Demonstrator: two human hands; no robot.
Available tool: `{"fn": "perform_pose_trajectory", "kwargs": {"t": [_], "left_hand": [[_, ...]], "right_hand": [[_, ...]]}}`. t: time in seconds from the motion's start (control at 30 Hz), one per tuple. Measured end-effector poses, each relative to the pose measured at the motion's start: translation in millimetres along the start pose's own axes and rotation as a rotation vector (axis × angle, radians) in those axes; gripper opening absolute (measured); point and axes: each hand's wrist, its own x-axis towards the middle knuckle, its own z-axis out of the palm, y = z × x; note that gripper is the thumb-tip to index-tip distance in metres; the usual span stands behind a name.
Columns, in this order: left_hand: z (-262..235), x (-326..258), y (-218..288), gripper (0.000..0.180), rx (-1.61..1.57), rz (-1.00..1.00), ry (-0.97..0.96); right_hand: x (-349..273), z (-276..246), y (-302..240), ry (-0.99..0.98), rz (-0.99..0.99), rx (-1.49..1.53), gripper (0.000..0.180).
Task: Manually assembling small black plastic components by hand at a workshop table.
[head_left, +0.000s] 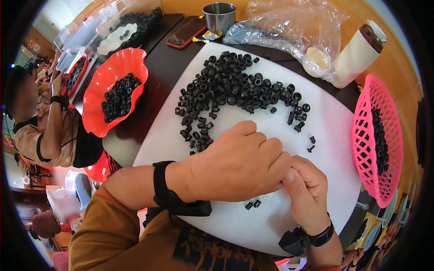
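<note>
My left hand (239, 165) is closed, its back turned up and its fingers curled out of sight. Its knuckles meet the fingertips of my right hand (309, 187), whose thumb and fingers are pinched together. Whatever lies between the two hands is hidden. Beneath them is a white foam sheet (323, 117). On its far part a heap of small black rubber-like parts (239, 86) curves round, some ring-shaped, some like small spools. Two loose black pieces (311, 144) lie to the right beyond my hands, and a few more (253, 204) lie just on the near side.
A wavy red bowl (92, 122) of black parts stands left; a pink lattice basket (361, 153) with more stands right. Along the back are a phone (185, 34), a metal cup (219, 20), clear plastic bags (289, 27) and a bottle (359, 56). A person (49, 126) sits at left.
</note>
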Motion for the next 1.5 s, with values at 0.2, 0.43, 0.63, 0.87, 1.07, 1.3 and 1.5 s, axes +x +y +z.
{"fn": "perform_pose_trajectory", "kwargs": {"t": [0.2,0.43,0.63,0.87,1.07,1.3,1.5], "left_hand": [[0,0,-3,0.03,-0.039,-0.008,0.008],[-2,0,-4,0.031,-0.097,-0.012,-0.041],[-3,-2,-1,0.031,-0.078,0.004,-0.037],[-8,-6,7,0.03,-0.002,-0.01,-0.074],[-1,-7,7,0.028,-0.005,0.046,0.008],[0,-5,2,0.031,-0.073,0.06,0.011],[14,-4,-11,0.032,-0.08,-0.025,-0.021]], "right_hand": [[0,0,1,-0.009,0.093,0.138,0.029],[1,-5,-3,-0.099,0.191,0.209,0.034],[-3,-4,1,-0.041,0.228,0.259,0.031],[-4,2,-8,-0.007,0.056,0.167,0.025],[-6,1,-8,0.038,-0.008,0.126,0.026],[-7,3,-5,0.028,0.152,0.191,0.028],[7,8,12,0.124,0.092,0.158,0.033]]}}
